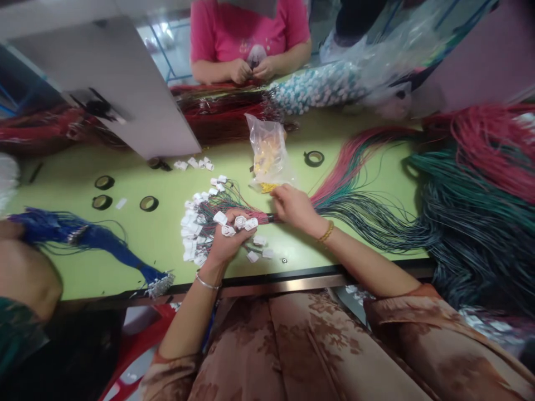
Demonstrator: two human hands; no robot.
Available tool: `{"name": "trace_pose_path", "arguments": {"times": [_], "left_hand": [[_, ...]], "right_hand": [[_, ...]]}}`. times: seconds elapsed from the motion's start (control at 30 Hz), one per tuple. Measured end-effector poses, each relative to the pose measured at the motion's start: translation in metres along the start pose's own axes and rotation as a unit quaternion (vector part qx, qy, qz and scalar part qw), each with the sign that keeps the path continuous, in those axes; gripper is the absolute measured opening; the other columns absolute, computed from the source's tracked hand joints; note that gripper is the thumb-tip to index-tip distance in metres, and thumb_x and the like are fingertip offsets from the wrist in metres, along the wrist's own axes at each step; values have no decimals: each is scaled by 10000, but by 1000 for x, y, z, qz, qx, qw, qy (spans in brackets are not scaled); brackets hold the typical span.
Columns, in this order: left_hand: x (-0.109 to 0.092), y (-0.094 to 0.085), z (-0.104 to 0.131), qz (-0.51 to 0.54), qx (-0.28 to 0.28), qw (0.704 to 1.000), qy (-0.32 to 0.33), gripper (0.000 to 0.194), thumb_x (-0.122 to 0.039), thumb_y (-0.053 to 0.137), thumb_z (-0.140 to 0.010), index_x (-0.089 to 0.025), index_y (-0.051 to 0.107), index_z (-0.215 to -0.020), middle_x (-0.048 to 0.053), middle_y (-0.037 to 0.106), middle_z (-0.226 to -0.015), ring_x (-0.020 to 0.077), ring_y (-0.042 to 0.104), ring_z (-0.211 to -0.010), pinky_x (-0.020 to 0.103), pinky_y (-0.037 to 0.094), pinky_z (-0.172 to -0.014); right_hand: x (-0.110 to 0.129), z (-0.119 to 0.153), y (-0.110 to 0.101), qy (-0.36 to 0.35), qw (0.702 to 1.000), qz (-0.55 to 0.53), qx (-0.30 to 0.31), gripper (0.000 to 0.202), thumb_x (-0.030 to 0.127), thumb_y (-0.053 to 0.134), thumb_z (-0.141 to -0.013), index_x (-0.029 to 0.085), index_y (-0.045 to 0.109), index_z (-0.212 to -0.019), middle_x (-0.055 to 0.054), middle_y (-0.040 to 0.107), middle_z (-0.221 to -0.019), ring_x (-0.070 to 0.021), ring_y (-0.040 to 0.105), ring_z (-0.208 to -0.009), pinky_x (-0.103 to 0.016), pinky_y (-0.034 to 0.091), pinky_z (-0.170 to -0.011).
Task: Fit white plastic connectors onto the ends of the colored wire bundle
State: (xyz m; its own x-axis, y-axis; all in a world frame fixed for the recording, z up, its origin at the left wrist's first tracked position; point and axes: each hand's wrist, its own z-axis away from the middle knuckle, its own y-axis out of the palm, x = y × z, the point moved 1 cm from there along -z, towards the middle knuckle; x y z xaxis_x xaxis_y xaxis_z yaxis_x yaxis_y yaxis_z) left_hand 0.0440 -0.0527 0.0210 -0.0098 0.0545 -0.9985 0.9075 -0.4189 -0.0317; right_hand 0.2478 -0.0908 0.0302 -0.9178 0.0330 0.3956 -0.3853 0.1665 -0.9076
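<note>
Here, curled left hand (229, 239) around connectors (240, 222), right hand (292, 207) by yellow pieces (268, 187)

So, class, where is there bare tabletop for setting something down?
Green tabletop shows between blue wires and white connectors, and between the right hand and front edge. Crowded: around the left hand, and far right, under piled wires.

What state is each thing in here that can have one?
Left hand: closed on white connectors
Right hand: fingers bent, beside yellow pieces
Red, green and dark wires: banded in black, splayed both sides
Clear bag: crumpled, partly filled
Black tape roll: lying flat
Blue wires: bunched, lying down
</note>
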Motion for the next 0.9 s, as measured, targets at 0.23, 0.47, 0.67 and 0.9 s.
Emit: {"name": "trace_pose_path", "arguments": {"times": [0.23,0.47,0.67,0.9], "left_hand": [[-4,2,5,63,45,995,-62,407,-244,880,-570,-201,590,-851,-59,523,-688,89,449,-582,222,367,-519],[4,4,5,78,-46,996,-20,375,-535,737,-797,-193,628,-908,-25,541,-682,113,485,-602,251,414,-560],[8,3,4,68,-48,996,-22,405,-491,783,-760,-187,681,-1008,27,690,-857,157,642,-778,291,525,-754],[7,2,4,69,-36,997,-2,299,-395,790,-771,-183,733,-974,49,731,-934,184,672,-891,330,529,-880]], "right_hand": [[-30,-14,17,49,997,39,40,234,348,554,-951,208,728,-1021,-91,723,-1010,-228,643,-860,-298,388,-697],[-28,-11,14,19,984,-168,-63,151,238,555,-894,163,685,-876,-54,706,-794,-173,620,-695,-292,439,-669],[1,-7,3,49,843,-535,-25,244,374,697,-821,172,625,-937,2,680,-720,-117,619,-574,-253,514,-544],[36,6,-1,-51,852,-521,11,176,328,613,-904,165,655,-954,-28,686,-760,-138,641,-660,-289,545,-619]]}}
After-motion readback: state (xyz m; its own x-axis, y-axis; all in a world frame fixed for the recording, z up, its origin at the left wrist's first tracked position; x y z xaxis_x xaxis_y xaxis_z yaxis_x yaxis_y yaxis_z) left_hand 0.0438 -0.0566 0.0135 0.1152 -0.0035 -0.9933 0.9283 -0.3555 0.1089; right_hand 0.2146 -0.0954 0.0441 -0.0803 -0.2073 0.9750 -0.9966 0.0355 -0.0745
